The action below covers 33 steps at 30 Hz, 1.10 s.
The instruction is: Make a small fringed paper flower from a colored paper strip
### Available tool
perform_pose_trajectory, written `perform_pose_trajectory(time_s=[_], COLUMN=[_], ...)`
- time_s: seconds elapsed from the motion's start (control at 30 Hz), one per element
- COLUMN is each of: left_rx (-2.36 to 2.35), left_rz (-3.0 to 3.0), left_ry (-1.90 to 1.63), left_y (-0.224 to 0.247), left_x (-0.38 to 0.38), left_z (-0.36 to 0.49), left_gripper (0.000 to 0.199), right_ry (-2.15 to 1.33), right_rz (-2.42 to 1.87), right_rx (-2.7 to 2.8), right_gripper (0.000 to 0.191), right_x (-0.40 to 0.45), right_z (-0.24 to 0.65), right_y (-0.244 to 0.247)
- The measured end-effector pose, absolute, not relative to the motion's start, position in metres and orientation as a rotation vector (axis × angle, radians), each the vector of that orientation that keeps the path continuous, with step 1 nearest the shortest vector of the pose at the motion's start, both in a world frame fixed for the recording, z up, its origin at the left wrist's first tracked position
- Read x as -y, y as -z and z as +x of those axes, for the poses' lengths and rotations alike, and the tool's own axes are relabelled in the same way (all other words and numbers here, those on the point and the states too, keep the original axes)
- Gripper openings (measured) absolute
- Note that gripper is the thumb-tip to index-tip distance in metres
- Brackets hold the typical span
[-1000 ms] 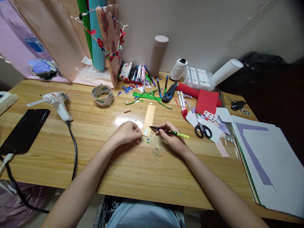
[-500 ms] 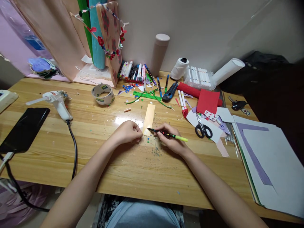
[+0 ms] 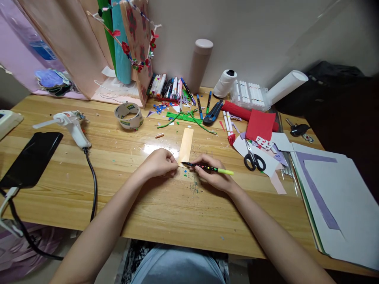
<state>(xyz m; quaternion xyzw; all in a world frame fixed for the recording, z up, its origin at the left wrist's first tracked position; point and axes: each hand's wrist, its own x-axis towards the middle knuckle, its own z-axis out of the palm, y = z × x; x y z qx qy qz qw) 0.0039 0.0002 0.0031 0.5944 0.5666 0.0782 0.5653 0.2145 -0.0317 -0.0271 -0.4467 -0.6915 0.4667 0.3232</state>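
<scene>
A narrow pale orange paper strip (image 3: 186, 144) lies on the wooden table, its long side running away from me. My left hand (image 3: 161, 162) is closed at the strip's lower left corner, fingertips pinching that edge. In my right hand (image 3: 211, 171) is a black marker with coloured dots and a yellow-green end (image 3: 225, 171). The marker's tip touches or hovers just over the lower part of the strip; which of the two cannot be made out. Any mark under the tip is too small to tell.
Scissors (image 3: 254, 161) rest on paper scraps at the right, beside a paper stack (image 3: 352, 205). Behind are a cutter (image 3: 213, 113), green stems and markers. A tape roll (image 3: 128, 116), glue gun (image 3: 72, 125) and phone (image 3: 31, 159) are at the left.
The marker's tip has shifted slightly left and down on the strip. My left hand stays at the strip's corner. The whole view has moved very slightly.
</scene>
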Motion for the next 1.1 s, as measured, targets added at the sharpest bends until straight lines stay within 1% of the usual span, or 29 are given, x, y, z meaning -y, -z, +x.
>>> perform_pose_trajectory(time_s=[0.1, 0.23, 0.37, 0.5, 0.63, 0.77, 0.9, 1.0, 1.1], left_rx=[-1.336, -1.339, -1.335, -1.342, -1.334, -1.340, -1.339, -1.340, -1.334], left_rz=[1.404, 1.407, 1.403, 1.387, 1.388, 1.404, 1.396, 1.387, 1.397], left_ry=[-0.175, -0.172, -0.167, -0.172, -0.178, -0.184, -0.173, -0.180, -0.185], left_y=[-0.0029, -0.0026, -0.0022, -0.0010, -0.0012, -0.0031, -0.0035, -0.0032, -0.0035], left_x=[-0.0004, -0.0005, -0.0008, -0.0008, -0.0005, -0.0004, -0.0002, -0.0003, -0.0006], left_z=[0.0042, 0.0043, 0.0041, 0.0039, 0.0039, 0.0041, 0.0043, 0.0043, 0.0042], left_gripper=[0.010, 0.011, 0.011, 0.011, 0.011, 0.010, 0.009, 0.009, 0.009], right_ry=[-1.240, -1.169, -1.253, -1.195, -1.299, -1.240, -1.302, -1.263, -1.282], right_rz=[-1.168, -1.239, -1.156, -1.221, -1.158, -1.213, -1.164, -1.207, -1.186], right_rx=[1.815, 1.733, 1.810, 1.717, 1.764, 1.676, 1.743, 1.680, 1.728], right_gripper=[0.010, 0.010, 0.007, 0.008, 0.006, 0.007, 0.005, 0.006, 0.004], right_x=[0.0315, 0.0309, 0.0307, 0.0305, 0.0305, 0.0300, 0.0296, 0.0297, 0.0298], right_z=[0.2150, 0.2156, 0.2157, 0.2158, 0.2161, 0.2167, 0.2172, 0.2173, 0.2172], right_y=[0.0286, 0.0294, 0.0289, 0.0295, 0.0295, 0.0288, 0.0284, 0.0288, 0.0288])
